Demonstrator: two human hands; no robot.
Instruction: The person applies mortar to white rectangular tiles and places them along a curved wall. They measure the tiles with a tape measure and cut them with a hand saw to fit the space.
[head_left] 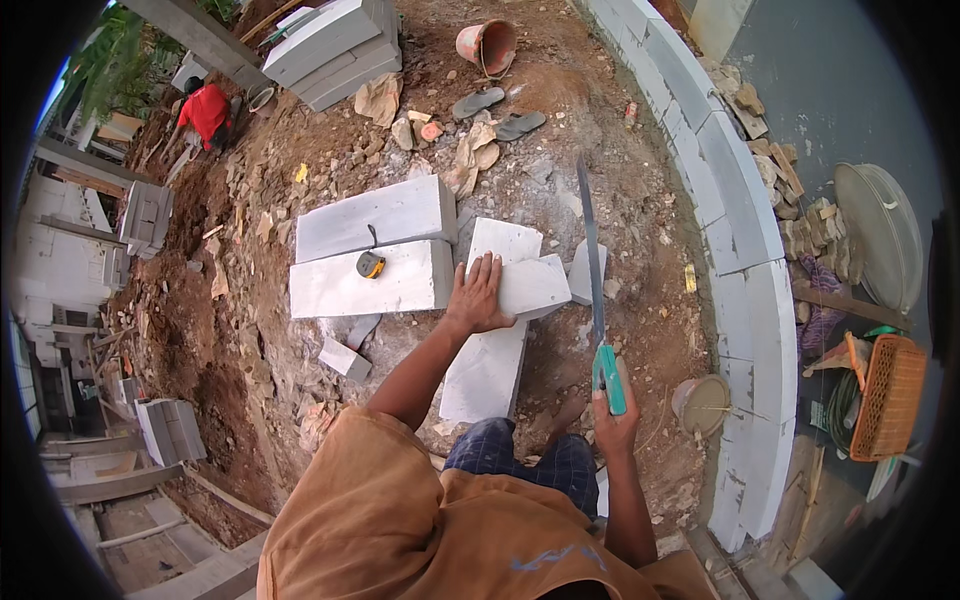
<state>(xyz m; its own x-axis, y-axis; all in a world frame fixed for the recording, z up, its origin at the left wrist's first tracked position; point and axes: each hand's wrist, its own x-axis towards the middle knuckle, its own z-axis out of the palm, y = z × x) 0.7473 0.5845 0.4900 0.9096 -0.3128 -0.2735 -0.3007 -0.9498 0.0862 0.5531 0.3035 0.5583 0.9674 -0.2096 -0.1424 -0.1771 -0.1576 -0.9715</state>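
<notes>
My left hand [480, 298] lies flat, fingers stretched, against the left side of a cut white lightweight block [538, 286]. That piece rests across a long white block [482, 378], which runs toward my knees; another white surface [505, 240] shows just beyond it. A small offcut [583, 275] stands to its right. My right hand [616, 425] grips a handsaw [609, 378] by its teal handle. The saw's long blade points away from me, right of the blocks and apart from the cut piece.
Left are two large white blocks [375, 213], with a yellow-black tape measure [370, 264] on the nearer. Sandals [478, 103], an orange bucket [486, 48] and stacked blocks [330, 45] lie beyond. A low block wall [745, 240] curves along the right. A person in red [206, 112] crouches far left.
</notes>
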